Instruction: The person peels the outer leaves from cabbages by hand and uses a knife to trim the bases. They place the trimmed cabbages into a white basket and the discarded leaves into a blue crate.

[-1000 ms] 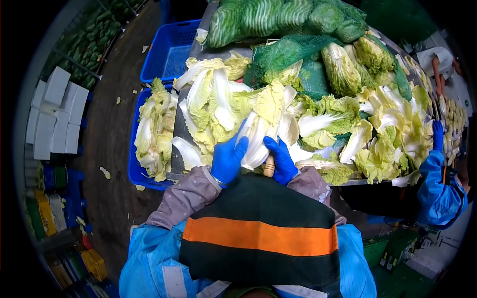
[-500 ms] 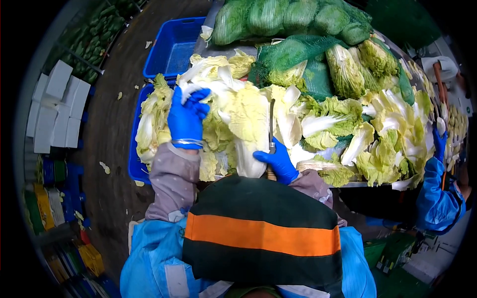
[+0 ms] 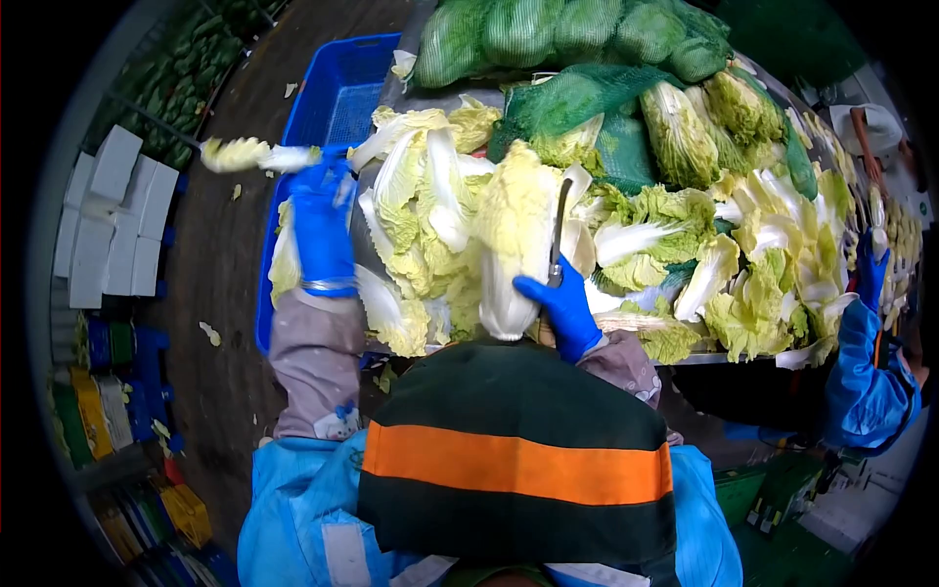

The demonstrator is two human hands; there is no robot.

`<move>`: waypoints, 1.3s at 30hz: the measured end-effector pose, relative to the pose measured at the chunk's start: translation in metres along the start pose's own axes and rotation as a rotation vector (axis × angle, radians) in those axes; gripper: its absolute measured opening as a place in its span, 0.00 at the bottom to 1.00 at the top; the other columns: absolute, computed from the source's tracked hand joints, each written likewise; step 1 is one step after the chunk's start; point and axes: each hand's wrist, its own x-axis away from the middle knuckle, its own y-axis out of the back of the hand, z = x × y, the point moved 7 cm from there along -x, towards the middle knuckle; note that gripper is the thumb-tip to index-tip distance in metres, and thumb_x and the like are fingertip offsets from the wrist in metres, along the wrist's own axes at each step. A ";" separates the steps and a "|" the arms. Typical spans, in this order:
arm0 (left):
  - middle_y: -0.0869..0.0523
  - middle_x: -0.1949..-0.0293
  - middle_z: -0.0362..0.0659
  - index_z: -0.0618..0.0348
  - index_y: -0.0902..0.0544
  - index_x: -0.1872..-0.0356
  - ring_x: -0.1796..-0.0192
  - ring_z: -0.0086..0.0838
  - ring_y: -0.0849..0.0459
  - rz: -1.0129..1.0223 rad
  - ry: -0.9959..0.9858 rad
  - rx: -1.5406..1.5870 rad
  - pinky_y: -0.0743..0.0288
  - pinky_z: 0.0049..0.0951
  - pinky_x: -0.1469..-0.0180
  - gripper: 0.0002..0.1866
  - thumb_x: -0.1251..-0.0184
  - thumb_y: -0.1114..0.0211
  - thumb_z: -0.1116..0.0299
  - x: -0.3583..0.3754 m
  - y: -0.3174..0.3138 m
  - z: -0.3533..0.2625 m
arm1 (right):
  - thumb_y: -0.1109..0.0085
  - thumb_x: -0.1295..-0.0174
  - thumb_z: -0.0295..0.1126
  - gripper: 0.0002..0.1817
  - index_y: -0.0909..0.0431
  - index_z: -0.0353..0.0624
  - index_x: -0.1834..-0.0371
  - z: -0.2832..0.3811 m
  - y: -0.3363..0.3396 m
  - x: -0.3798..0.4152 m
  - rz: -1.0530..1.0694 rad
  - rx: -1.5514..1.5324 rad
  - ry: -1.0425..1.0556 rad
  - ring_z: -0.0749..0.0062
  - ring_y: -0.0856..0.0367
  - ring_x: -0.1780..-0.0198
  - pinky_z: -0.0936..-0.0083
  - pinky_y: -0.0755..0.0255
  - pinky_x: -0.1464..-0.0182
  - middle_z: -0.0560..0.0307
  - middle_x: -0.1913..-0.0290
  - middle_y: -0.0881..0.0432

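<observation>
I see the tabletop (image 3: 447, 100) and a napa cabbage (image 3: 518, 230) at its near edge. The right hand (image 3: 569, 311) has its thumb on the cabbage. The left hand (image 3: 326, 235) is blurry, so I can't tell if it pinches the leaf (image 3: 284, 159) there. The right hand curls round a knife (image 3: 558, 227).

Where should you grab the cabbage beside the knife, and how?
Probably grip the cabbage around its thick white bottom, coming from the left. That end is chunky and looks sturdier than the crinkly yellow top, and the blade of the knife in the right hand stands along the cabbage's right side.
</observation>
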 end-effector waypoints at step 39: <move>0.23 0.47 0.46 0.64 0.25 0.50 0.42 0.30 0.27 0.547 0.158 0.098 0.39 0.29 0.36 0.16 0.38 0.42 0.72 0.035 -0.151 0.032 | 0.35 0.57 0.29 0.35 0.36 0.35 0.41 0.017 0.014 0.001 0.112 -0.176 0.022 0.65 0.24 0.51 0.70 0.29 0.48 0.52 0.50 0.25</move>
